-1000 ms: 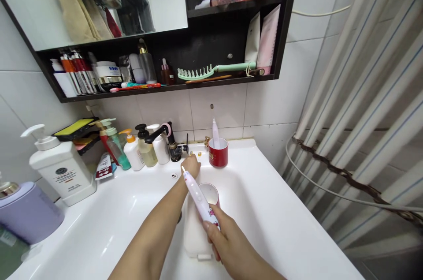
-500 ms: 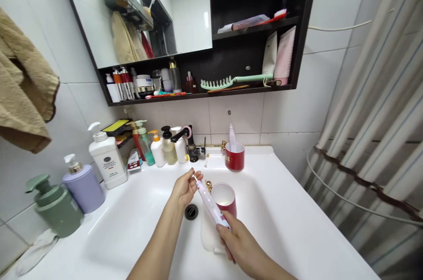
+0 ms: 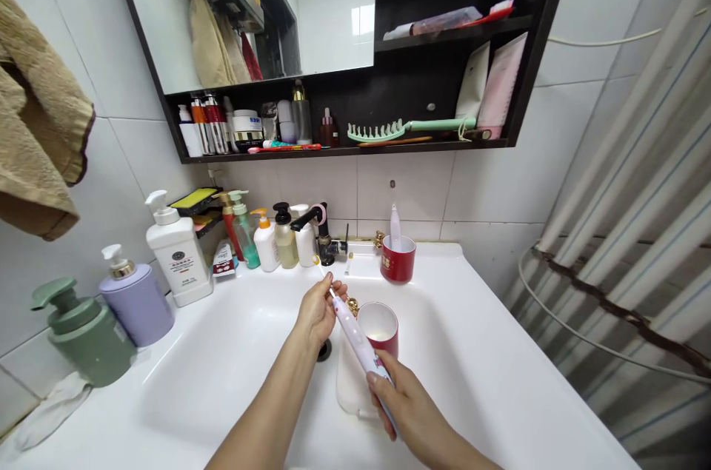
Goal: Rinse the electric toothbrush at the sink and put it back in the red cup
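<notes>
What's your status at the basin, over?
Right hand gripping toothbrush handle. Left hand pinching brush head at the handle's tip; can't tell if seated. Red cup in basin, close beside the handle.

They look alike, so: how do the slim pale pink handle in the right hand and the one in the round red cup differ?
The held handle slants over the basin; the other handle stands nearly upright. The held handle shows printed pictures; the other handle, none visible. Both are pale pink.
</notes>
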Demonstrator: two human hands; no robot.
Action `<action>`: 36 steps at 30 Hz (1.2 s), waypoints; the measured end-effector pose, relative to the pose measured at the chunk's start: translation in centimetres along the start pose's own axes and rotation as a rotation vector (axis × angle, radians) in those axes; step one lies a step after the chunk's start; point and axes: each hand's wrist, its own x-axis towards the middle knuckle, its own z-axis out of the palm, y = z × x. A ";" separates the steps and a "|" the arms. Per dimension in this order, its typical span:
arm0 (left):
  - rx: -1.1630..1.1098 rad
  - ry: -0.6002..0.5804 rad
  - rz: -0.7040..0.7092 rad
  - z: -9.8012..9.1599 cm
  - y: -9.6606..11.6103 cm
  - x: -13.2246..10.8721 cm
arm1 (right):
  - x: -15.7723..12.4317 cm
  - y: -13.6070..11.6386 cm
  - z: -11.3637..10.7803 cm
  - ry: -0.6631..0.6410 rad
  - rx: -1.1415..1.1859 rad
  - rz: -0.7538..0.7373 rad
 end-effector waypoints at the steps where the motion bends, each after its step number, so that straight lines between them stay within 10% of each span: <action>1: 0.019 -0.011 0.007 0.0 -0.1 0.0 | 0.0 0.0 0.0 0.002 0.008 0.016; 36: 0.099 -0.085 -0.132 0.7 -2.3 -0.8 | -0.6 -0.9 0.7 0.129 0.077 0.098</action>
